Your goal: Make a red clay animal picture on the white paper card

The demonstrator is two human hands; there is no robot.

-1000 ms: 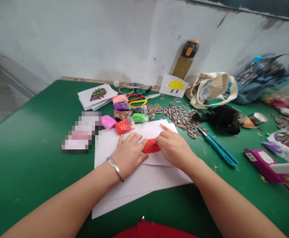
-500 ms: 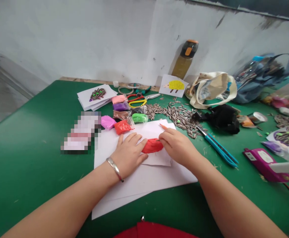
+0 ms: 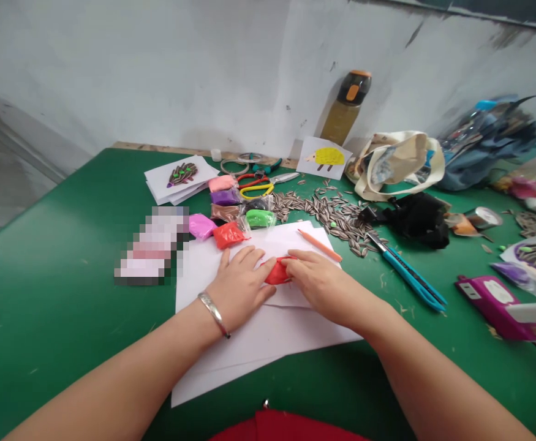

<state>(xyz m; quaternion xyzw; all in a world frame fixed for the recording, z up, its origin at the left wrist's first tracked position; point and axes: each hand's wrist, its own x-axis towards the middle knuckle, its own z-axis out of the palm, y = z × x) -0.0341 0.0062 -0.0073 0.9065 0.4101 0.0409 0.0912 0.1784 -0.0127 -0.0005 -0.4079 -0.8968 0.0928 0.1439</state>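
My left hand (image 3: 241,278) lies flat on white paper (image 3: 222,361), fingers spread, with a silver bangle at the wrist. Its thumb and index finger touch the left side of a flat patch of red clay (image 3: 277,271), stuck on a smaller white sheet (image 3: 290,298). My right hand (image 3: 323,282) presses on the clay's right side with bent, closed fingers. Whatever is between those fingertips is hidden. Just beyond the right hand an orange pen-like tool (image 3: 319,245) rests on the paper. Bagged red clay (image 3: 230,234) and green clay (image 3: 259,218) sit past my left fingers.
Striped sunflower seeds (image 3: 332,211) are strewn behind the paper. A blue utility knife (image 3: 410,275) lies right, near a purple device (image 3: 497,306). Scissors (image 3: 256,190), a hedgehog picture (image 3: 325,158), a bottle (image 3: 348,107) and a cloth bag (image 3: 396,165) stand or lie toward the wall. A pixelated object (image 3: 152,248) is left.
My right hand has shifted slightly left and down, with its fingers now over more of the red clay. The orange tool, partly covered before, shows fully. My left hand stays in place.
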